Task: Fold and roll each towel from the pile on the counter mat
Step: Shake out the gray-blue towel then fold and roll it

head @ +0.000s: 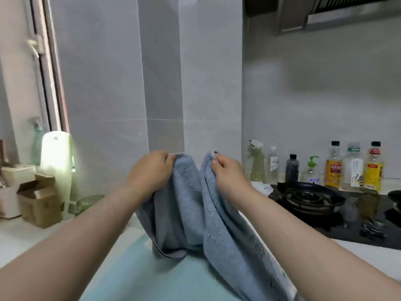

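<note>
Towel [191, 203], seemingly one, two hands [149, 170] [230, 174] gripping

Left hand [150, 170] and right hand [227, 173] grip blue towel [191, 205] above mat [130, 274]

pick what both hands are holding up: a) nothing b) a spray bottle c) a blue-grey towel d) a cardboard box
c: the left hand and right hand each grip the top edge of the blue-grey towel, which hangs down over the mat.
</note>
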`<move>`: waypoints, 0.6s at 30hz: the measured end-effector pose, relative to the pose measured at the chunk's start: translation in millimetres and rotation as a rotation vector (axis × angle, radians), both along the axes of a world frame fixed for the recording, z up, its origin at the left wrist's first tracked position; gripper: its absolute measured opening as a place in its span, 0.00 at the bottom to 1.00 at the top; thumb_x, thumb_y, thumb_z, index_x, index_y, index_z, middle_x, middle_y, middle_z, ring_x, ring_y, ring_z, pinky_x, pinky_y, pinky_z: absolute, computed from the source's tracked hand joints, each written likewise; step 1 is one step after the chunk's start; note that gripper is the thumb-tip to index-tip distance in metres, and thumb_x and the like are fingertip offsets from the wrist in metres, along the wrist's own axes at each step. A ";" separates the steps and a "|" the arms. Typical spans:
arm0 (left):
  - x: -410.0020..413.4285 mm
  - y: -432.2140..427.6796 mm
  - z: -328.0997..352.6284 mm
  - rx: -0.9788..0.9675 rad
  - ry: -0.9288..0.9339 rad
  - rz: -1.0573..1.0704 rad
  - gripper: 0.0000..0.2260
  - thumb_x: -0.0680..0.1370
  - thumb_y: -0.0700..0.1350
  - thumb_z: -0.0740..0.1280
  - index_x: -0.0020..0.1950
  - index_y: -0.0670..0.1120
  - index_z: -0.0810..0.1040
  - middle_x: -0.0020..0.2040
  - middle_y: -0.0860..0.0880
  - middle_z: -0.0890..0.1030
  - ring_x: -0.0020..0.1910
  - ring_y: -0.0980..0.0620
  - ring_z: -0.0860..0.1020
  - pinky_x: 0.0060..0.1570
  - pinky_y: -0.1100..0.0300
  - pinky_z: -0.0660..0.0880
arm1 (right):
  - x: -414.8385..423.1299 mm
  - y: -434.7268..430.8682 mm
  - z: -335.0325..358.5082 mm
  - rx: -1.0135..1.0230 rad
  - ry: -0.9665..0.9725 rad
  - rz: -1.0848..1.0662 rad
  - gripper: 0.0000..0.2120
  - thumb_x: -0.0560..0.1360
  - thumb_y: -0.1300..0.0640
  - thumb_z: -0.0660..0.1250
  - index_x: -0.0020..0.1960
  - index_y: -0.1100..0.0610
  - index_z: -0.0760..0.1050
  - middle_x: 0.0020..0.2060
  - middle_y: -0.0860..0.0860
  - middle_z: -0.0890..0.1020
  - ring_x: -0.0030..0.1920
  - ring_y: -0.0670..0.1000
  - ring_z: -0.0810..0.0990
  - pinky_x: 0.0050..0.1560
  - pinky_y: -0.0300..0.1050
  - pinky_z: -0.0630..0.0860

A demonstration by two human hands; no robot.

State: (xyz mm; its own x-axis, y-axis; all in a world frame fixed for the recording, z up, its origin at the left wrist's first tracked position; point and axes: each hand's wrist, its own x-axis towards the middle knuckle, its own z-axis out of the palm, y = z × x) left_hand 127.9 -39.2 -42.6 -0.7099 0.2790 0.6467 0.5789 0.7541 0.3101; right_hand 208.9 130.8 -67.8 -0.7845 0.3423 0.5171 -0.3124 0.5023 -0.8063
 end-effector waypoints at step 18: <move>40.9 -50.2 -161.3 -0.021 -0.467 -0.167 0.03 0.73 0.48 0.67 0.41 0.50 0.78 0.37 0.55 0.81 0.36 0.61 0.78 0.39 0.63 0.74 | 63.8 68.8 -127.4 0.424 -0.643 0.066 0.15 0.74 0.48 0.63 0.45 0.59 0.80 0.43 0.51 0.84 0.39 0.44 0.76 0.43 0.41 0.71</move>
